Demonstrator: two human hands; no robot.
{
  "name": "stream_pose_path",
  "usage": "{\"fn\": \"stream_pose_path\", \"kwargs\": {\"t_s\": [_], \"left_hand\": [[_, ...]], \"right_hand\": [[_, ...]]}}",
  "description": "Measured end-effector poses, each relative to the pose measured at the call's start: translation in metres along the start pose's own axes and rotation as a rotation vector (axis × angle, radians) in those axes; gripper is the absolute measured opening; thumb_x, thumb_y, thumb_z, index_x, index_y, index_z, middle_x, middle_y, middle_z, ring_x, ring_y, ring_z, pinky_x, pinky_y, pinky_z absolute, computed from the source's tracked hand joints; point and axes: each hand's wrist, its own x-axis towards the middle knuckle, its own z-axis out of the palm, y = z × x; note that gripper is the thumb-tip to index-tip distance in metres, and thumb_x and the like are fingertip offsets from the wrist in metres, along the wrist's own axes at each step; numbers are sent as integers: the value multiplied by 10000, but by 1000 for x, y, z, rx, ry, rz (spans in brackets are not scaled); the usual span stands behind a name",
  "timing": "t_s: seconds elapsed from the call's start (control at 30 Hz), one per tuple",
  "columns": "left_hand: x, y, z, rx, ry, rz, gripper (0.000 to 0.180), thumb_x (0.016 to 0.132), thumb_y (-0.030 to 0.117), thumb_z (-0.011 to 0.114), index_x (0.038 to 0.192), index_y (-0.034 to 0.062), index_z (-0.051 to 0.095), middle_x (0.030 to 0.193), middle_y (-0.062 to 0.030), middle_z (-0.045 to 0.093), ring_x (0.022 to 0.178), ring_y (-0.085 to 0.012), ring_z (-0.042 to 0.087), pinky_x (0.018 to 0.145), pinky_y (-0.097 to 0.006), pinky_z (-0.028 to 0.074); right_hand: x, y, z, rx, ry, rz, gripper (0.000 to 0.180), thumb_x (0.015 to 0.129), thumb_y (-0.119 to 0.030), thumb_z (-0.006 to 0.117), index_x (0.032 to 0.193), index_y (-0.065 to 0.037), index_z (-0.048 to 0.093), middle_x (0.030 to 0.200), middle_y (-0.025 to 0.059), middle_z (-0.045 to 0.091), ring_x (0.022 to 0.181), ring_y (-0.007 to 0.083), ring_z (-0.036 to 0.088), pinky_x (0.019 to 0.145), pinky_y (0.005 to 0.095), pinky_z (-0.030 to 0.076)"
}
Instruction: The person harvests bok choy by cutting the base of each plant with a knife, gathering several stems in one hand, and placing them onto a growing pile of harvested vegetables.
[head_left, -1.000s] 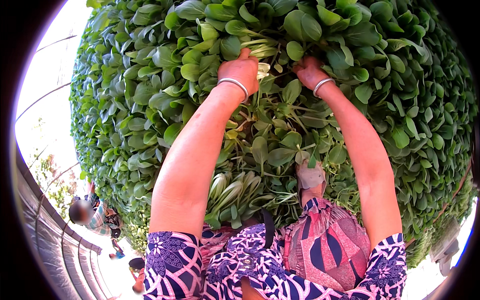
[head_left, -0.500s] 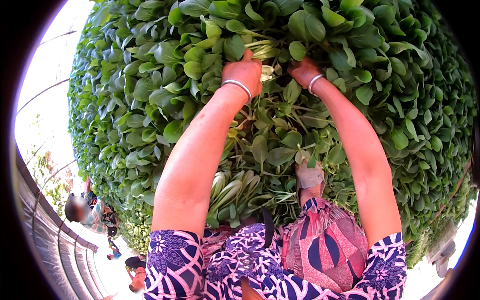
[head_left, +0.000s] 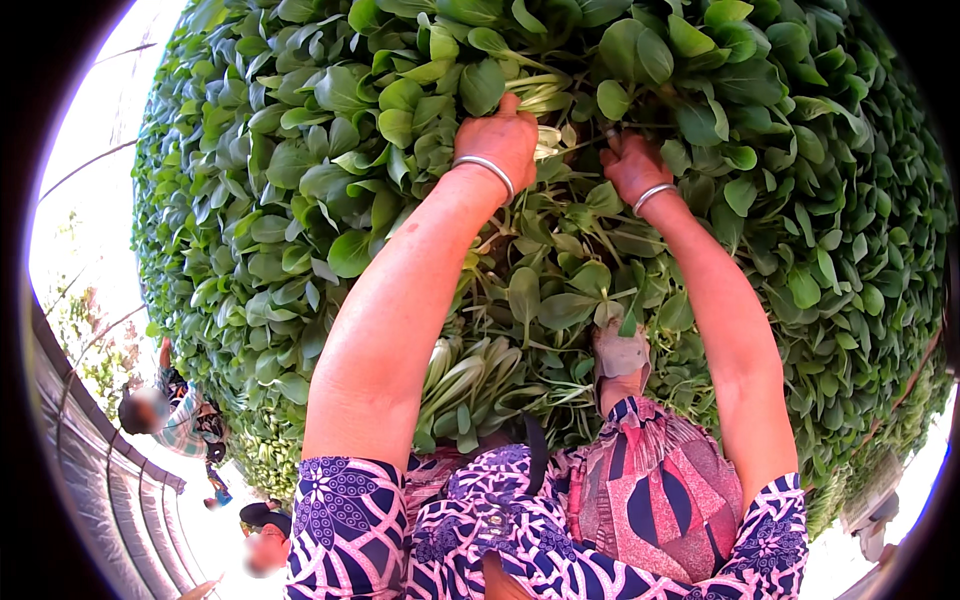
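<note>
My left hand (head_left: 500,143) is closed around a bunch of leafy greens (head_left: 541,94), whose pale stems stick out to the right of the fist. Just right of it, my right hand (head_left: 637,168) is curled low among the plants, closer to the standing leaves. Its fingertips are partly covered by foliage, so what they grip cannot be made out. Each wrist carries a silver bangle. Between my forearms lies a gap of bent stems and loose leaves (head_left: 565,310). A pile of pulled greens (head_left: 470,385) with whitish stems rests nearer to me, beside my left forearm.
Dense, tall greens (head_left: 270,170) spread ahead and to both sides. My foot (head_left: 622,355) stands among low leaves close in front of me. Other people (head_left: 180,415) are at the far left, near a curved plastic-covered frame (head_left: 100,470).
Both hands have shifted a little to the right. My right hand has also drawn slightly toward me, so more of it shows. The left still grips the bunch.
</note>
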Motion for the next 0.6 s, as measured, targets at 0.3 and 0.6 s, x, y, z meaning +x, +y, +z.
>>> {"fn": "stream_pose_path", "kwargs": {"t_s": [0.3,0.6], "left_hand": [[-14,6,2,61,148,100,381,694,167,737,1038,38,633,1257,-157,526,815,-270,684,769,-371,498],[-56,3,16,6,441,201,574,574,117,753,1119,42,587,1227,-95,485,704,-223,642,741,-365,470]], "right_hand": [[28,40,23,199,45,-226,343,820,-311,682,935,9,632,847,208,670,697,360,632,648,428,507],[22,-40,-3,1048,-137,187,315,834,-314,750,804,-26,626,655,44,615,401,122,446,377,289,370]]}}
